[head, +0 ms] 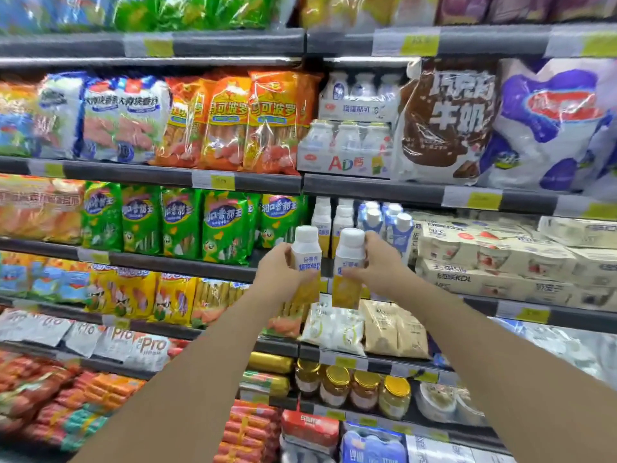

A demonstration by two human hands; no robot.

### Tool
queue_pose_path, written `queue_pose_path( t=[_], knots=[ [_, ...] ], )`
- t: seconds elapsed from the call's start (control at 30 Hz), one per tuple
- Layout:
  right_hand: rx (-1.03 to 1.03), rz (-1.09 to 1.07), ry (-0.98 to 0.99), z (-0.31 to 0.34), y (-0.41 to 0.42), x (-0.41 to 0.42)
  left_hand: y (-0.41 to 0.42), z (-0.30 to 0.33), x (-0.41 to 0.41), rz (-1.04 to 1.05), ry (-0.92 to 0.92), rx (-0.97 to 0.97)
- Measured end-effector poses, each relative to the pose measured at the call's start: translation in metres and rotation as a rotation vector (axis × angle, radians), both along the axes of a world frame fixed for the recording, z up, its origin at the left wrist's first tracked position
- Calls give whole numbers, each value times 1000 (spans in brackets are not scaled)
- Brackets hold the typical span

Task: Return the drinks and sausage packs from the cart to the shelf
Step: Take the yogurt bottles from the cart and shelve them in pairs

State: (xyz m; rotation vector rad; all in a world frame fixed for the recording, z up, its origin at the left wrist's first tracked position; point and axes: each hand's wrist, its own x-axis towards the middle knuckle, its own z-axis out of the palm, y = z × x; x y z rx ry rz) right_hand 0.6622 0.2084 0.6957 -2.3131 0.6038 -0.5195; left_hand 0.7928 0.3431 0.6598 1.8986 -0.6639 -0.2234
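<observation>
I hold two white-capped drink bottles with white-and-yellow labels, both upright, in front of the shelves. My left hand point(278, 270) grips the left bottle point(305, 259) around its middle. My right hand point(375, 262) grips the right bottle point(347, 265) the same way. The two bottles sit side by side, almost touching. Just behind them, on the third shelf point(474, 198), stand matching white-and-yellow bottles point(322, 218) next to blue-and-white bottles point(384, 217). Green sausage packs point(180, 223) hang on the shelf to the left. The cart is out of view.
Orange sausage packs point(253, 121) and small milk-bottle multipacks point(347, 145) fill the shelf above. Cream yoghurt cartons point(494, 259) are stacked to the right of the bottles. Jars with gold lids point(354, 385) and red sausage packs point(66, 399) sit on lower shelves.
</observation>
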Motion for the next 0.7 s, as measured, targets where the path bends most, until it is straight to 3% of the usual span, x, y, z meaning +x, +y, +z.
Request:
queue_pose_path(
  t=[0.23,0.37,0.7],
  knots=[
    [-270,-17,29,27,-40,47,-57,14,37,55,-61,7],
    [-520,-62,187,30,-52,72,-78,13,58,77,-94,36],
    [-660,-88,139,12,-66,112,-100,-3,106,21,-71,142]
  ],
)
